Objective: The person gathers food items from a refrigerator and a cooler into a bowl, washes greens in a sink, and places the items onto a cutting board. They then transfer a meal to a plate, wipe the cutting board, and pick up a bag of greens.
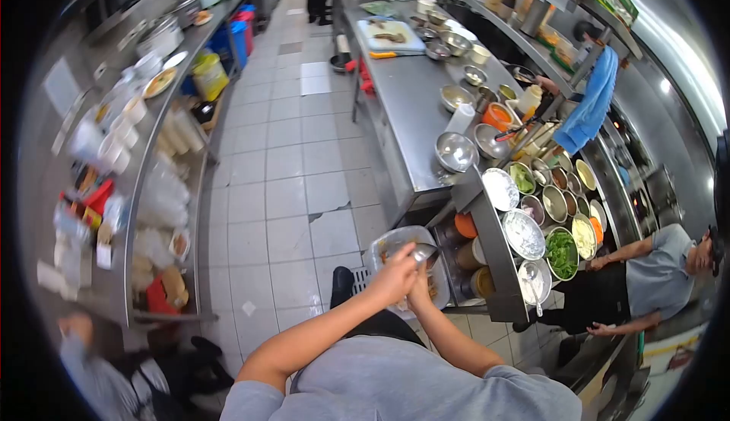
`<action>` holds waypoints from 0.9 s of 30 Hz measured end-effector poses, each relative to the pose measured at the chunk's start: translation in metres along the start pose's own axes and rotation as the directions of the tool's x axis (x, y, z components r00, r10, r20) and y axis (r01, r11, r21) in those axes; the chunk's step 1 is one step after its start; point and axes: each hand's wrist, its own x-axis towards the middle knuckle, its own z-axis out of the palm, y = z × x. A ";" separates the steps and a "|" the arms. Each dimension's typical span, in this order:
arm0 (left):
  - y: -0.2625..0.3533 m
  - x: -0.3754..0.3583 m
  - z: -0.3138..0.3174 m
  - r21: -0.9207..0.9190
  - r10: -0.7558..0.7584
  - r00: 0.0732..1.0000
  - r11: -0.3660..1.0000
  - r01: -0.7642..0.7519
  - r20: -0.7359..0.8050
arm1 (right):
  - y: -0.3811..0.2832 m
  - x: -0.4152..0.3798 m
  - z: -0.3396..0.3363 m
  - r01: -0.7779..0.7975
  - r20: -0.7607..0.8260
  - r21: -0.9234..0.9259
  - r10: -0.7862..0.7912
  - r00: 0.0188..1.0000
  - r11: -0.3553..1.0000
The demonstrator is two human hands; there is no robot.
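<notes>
In the head view, a small shiny metal bowl [425, 253] is tipped over a clear plastic bin [377, 257] on the floor. My left hand [395, 278] is closed at the near left edge of the bowl. Just below it, my right hand [418, 289] is closed against the bowl's underside, with most of its fingers hidden. The two hands are close together, nearly touching. Orange and brown food scraps lie inside the bin.
To the right, a counter unit [496, 269] carries several bowls of ingredients, including green leaves [561, 254]. A long steel table [403, 109] stands ahead. Left is a shelf of containers [125, 143]. People stand at right [658, 269] and lower left [114, 368].
</notes>
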 end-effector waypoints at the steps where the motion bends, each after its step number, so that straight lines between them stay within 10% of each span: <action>1: -0.027 0.016 -0.013 -0.203 -0.060 0.998 0.977 0.065 0.031 | -0.002 0.021 0.000 0.093 -0.013 -0.535 -0.118 0.993 0.840; 2: -0.064 0.032 -0.021 -0.128 -0.022 0.998 0.992 0.015 -0.055 | -0.010 0.040 0.008 0.077 -0.025 -0.907 -0.235 0.972 0.414; 3: -0.078 0.044 -0.040 -0.554 -0.396 0.911 0.736 0.390 0.115 | -0.024 0.051 0.027 0.066 -0.051 -0.904 -0.258 0.965 0.422; 5: -0.112 0.070 -0.088 -0.702 -0.569 0.768 0.416 0.578 0.295 | -0.045 0.086 0.064 0.331 0.338 -0.941 -0.134 0.932 -0.070; 10: -0.194 0.104 -0.181 -0.815 -0.695 0.697 0.296 0.499 0.174 | -0.092 0.188 0.157 0.477 0.487 -0.872 -0.284 0.826 -0.109; 15: -0.232 0.167 -0.260 -0.866 -0.675 0.729 0.294 0.403 0.110 | -0.091 0.312 0.168 0.165 0.163 -0.986 -0.136 0.977 0.002; 17: -0.255 0.193 -0.282 -0.881 -0.641 0.760 0.295 0.370 0.104 | -0.081 0.361 0.176 -0.051 0.087 -0.881 0.267 0.960 0.470; 19: -0.282 0.224 -0.308 -0.899 -0.562 0.805 0.229 0.374 0.191 | -0.062 0.420 0.167 0.009 0.091 -0.920 0.193 0.977 0.391; 25: -0.401 0.275 -0.429 -0.873 -0.546 0.814 0.281 0.398 0.195 | -0.117 0.572 0.165 -0.200 -0.430 -0.678 -0.161 0.888 0.708; 27: -0.460 0.277 -0.475 -0.726 -0.744 0.654 0.374 0.577 0.136 | -0.142 0.615 0.141 -0.203 -0.532 -0.442 -0.073 0.844 0.874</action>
